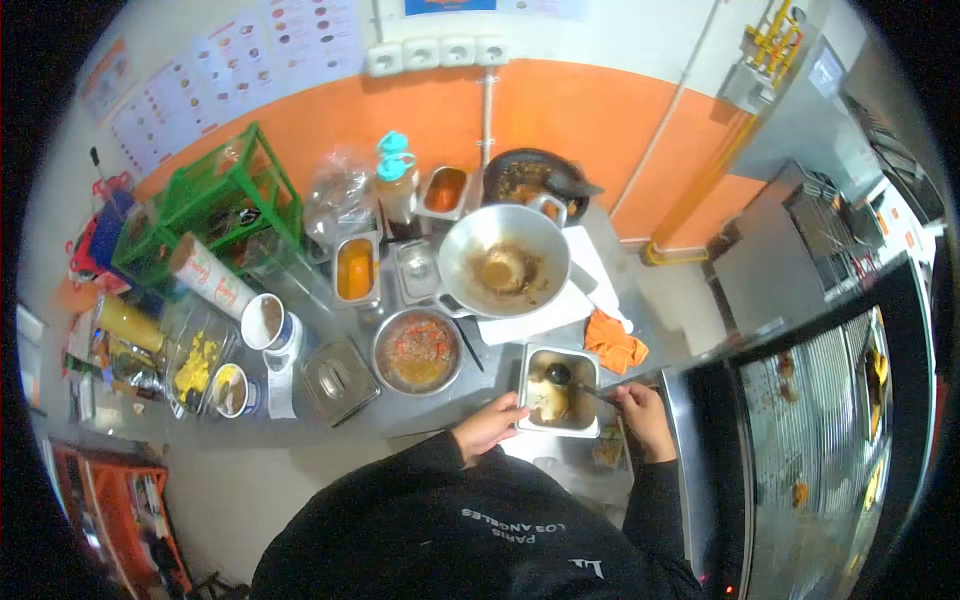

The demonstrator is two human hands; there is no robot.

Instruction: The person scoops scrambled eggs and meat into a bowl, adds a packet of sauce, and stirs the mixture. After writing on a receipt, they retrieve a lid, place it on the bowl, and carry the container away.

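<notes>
A square metal container [533, 420] is held at the front edge of the counter, with a pale, brownish residue inside. My left hand [487, 425] grips its left rim. In my right hand [645, 418] is the handle of a ladle [558, 374], whose dark bowl rests inside the container. Behind it stands a large metal wok [462, 262] with brown residue, on a white board [500, 332]. To the left is a round metal bowl [418, 358] of chopped red and brown food. An orange cloth [615, 343] lies behind my right hand.
Lidded and open metal trays [356, 268], white tubs [265, 322] and a green crate [215, 205] crowd the counter's left. A black pan [520, 172] sits by the orange wall. At the right stands a glass display case [820, 430].
</notes>
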